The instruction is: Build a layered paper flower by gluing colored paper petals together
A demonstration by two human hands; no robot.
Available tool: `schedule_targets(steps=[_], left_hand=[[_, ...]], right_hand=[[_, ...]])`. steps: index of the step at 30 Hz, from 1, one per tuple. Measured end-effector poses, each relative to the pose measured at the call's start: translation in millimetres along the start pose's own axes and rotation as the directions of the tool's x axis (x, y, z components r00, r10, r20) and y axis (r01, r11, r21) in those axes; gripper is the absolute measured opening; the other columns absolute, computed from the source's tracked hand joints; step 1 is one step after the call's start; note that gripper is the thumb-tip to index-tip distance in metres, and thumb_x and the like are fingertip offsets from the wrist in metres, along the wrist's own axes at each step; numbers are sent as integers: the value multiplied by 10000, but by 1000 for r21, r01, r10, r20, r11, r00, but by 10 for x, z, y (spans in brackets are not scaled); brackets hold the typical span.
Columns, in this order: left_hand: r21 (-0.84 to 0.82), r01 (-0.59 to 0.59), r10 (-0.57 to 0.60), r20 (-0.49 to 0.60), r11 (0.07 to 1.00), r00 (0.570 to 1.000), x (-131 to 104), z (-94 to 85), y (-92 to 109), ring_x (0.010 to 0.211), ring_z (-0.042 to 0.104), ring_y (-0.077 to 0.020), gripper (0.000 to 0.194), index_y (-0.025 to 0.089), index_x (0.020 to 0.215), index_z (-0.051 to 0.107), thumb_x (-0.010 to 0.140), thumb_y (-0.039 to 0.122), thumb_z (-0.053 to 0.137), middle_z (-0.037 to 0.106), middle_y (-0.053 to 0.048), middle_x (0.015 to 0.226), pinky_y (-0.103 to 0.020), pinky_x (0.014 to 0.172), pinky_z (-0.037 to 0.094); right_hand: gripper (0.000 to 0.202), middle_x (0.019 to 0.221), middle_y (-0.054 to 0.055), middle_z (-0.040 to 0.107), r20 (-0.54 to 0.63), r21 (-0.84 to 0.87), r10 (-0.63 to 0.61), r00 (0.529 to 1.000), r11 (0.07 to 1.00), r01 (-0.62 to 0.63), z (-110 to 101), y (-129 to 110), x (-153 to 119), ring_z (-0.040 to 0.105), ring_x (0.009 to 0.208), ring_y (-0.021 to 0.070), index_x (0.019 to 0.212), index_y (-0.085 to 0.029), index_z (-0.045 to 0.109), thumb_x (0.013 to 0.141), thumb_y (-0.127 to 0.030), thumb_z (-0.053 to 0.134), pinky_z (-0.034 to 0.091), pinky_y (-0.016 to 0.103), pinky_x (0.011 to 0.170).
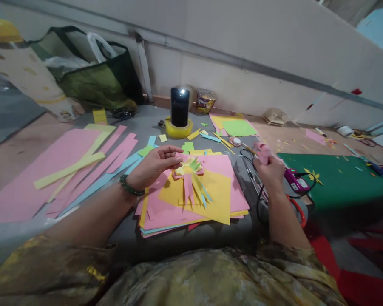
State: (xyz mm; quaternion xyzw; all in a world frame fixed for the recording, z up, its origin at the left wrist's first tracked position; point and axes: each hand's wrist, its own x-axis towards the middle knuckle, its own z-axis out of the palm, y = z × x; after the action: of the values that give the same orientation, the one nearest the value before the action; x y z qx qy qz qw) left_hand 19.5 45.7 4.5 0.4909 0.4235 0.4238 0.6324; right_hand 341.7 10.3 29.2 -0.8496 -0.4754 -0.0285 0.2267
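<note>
Stack of pink, yellow & blue paper sheets (237,187) lies nearest, w/ multicoloured fringed paper rosette (188,180) atop, strips trailing twd wearer, long axis approx. near-to-far. L hand (151,168) is nearer, at rosette's L edge, thumb & fingers curled close, grip can't be confirmed; R hand (270,172), well apart to rosette's R, fist closed on pink handheld tool (262,152), blurred. Beyond: upright black phone (180,106) at yellow ring-shaped roll (178,131).

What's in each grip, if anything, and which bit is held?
The right grip holds a blurred pink thing by its near end. The left grip is at the paper flower's edge; whether it pinches it can't be told.
</note>
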Motion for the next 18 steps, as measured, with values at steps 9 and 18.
schedule_targets(steps=[9,18], left_hand=[[-103,56,-51,50,993,997,-58,68,-5,625,614,-105,358,169,746,681,562,348,931,645,30,666,-255,654,532],[-36,28,-27,30,999,999,-86,109,6,571,587,-100,322,163,699,667,547,324,900,629,25,635,-242,579,515]], right_hand=[[289,988,113,739,-37,573,-479,877,709,412,-381,-2,-746,704,943,279,1007,-205,698,867,-451,639,582,408,816],[244,689,10,582,204,585,-724,658,630,511,-369,-283,-1020,533,609,146,731,-229,556,928,-372,572,467,268,586]])
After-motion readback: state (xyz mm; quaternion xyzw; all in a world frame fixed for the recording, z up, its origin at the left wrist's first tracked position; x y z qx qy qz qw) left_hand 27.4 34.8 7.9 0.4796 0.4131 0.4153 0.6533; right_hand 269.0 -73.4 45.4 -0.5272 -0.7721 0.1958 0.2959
